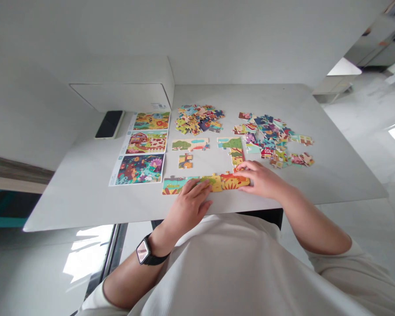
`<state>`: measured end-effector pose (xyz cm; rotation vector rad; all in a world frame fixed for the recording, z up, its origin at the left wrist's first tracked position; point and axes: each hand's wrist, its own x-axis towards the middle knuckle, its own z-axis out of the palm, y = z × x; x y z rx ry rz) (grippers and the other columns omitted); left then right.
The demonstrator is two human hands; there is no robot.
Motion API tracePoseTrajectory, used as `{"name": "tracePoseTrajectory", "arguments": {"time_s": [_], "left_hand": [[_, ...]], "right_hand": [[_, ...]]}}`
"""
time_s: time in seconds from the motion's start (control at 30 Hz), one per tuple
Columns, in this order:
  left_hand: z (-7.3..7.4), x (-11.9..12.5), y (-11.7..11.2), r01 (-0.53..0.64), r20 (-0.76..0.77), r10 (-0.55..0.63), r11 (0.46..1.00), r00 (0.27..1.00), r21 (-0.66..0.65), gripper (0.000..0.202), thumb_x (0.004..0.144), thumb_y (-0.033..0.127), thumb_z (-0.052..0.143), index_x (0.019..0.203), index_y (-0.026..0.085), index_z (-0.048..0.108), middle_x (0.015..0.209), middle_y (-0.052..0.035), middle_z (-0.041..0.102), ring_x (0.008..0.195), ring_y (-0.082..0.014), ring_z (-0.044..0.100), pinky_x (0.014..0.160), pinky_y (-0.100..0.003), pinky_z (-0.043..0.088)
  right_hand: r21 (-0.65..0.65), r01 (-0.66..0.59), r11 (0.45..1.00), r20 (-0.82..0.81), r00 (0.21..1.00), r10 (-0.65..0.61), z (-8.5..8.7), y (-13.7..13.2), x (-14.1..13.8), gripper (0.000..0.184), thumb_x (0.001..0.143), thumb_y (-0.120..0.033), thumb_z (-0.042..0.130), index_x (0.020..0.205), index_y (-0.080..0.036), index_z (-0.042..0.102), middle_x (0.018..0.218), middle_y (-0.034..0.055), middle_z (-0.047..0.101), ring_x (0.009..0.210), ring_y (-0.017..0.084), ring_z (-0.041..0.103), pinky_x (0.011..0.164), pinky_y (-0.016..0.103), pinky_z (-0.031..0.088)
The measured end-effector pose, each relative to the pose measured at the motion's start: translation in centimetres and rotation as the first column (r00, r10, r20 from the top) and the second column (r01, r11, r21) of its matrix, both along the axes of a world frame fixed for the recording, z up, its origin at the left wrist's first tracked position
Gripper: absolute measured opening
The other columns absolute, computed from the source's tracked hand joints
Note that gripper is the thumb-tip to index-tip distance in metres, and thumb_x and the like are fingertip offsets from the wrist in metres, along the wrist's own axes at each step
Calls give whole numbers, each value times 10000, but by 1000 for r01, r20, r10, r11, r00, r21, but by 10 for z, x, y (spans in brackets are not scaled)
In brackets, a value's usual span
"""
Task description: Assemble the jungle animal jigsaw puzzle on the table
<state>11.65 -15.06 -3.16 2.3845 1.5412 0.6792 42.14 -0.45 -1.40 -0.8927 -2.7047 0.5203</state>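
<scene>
Presently, in the head view, the left hand (pixel 193 199) lies flat across the bottom jigsaw strip (pixel 216 182) near the table's (pixel 335 169) front edge and the right hand (pixel 260 179) arches at its right end, whether pinching I cannot tell, so uneven pressure could buckle its joints.

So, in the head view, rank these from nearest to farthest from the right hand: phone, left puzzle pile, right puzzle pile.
1. Right puzzle pile: just beyond the right hand, toward the right.
2. Left puzzle pile: farther back, toward the left.
3. Phone: far left, in front of the white box.
</scene>
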Motion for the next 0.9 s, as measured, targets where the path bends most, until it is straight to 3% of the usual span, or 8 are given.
{"name": "tracePoseTrajectory", "arguments": {"time_s": [0.3,0.6,0.9], "left_hand": [[0,5,2,-17,-18,17,1000,1000,-16,476,1067,270,628,1541,235,650,1567,-122,649,1483,-367,514,1258,-619,503],[-4,-4,5,11,3,-11,1000,1000,-3,528,1046,273,654,1573,281,627,1571,-95,650,1484,-369,521,1268,-628,483],[4,3,5,-2,-41,1,1000,999,-20,486,1053,326,659,1529,230,656,1562,-137,648,1477,-385,523,1272,-653,467]], "right_hand": [[13,-1,1000,12,1000,1,1,-2,0,442,904,-266,841,1340,-305,778,1414,118,671,1275,337,672,1114,555,570],[29,4,1000,20,1000,-4,1,-2,0,475,883,-268,862,1349,-321,786,1413,120,680,1262,349,679,1100,568,578],[39,-8,999,66,998,6,7,-3,-2,454,896,-260,839,1346,-289,783,1393,127,692,1225,345,689,1073,553,585]]}}
